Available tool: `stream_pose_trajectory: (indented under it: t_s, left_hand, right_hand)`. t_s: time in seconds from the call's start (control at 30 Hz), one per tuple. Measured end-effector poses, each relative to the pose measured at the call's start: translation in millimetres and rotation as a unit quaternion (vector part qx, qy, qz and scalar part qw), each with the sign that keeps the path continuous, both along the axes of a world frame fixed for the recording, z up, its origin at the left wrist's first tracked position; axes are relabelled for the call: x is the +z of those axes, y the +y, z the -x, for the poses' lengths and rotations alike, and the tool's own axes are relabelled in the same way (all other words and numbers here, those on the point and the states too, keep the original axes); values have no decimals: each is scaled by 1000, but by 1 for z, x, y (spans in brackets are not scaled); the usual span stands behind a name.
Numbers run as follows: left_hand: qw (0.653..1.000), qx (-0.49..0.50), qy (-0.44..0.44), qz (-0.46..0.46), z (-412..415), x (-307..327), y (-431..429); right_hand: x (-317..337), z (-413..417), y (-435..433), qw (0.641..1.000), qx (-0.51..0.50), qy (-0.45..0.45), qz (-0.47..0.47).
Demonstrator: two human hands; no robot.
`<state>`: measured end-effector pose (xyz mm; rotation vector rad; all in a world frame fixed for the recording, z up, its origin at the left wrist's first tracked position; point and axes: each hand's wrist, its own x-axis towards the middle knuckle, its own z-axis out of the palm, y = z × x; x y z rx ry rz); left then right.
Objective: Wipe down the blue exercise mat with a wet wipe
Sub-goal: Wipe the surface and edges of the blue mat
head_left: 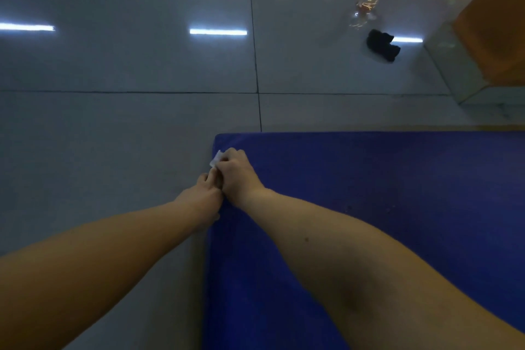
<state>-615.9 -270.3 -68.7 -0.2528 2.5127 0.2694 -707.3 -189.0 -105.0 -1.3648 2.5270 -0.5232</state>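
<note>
The blue exercise mat lies flat on the pale tiled floor, filling the lower right of the view. Its far edge and left edge meet in a corner just ahead of the hands.

The wet wipe sits at that far left corner of the mat, a small white wad showing right at the mat's left edge. The right hand is over the same corner, knuckles up. Its fingers are curled down around the wipe, so that only a bit of white pokes out past the fingertips (the rest is hidden under the hand).

The left hand comes in along the mat's left edge, just nearer than the right hand and touching it. Its fingers reach up against the right hand's fingers, but I cannot tell whether they pinch the wipe or the mat's edge, or simply rest there. Both forearms are bare. The right one crosses over the mat, and the left one lies over the floor beside it.

Well beyond the mat's far edge, to the right, a clear spray bottle with a red and white top stands on the floor. A crumpled black cloth lies just nearer to the mat than the bottle. Further right again is an orange-brown block.
</note>
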Motion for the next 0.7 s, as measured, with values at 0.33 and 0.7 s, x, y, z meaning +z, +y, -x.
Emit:
stream_pose_trajectory:
  t_s: [0.33, 0.7]
  left_hand:
    - [1000, 21, -4, 6, -1, -5, 0]
    - [1000, 17, -2, 12, 1, -2, 2]
  right_hand:
    - [-6, 125, 116, 961, -215, 120, -126]
    - [4, 93, 96, 933, -354, 33, -55]
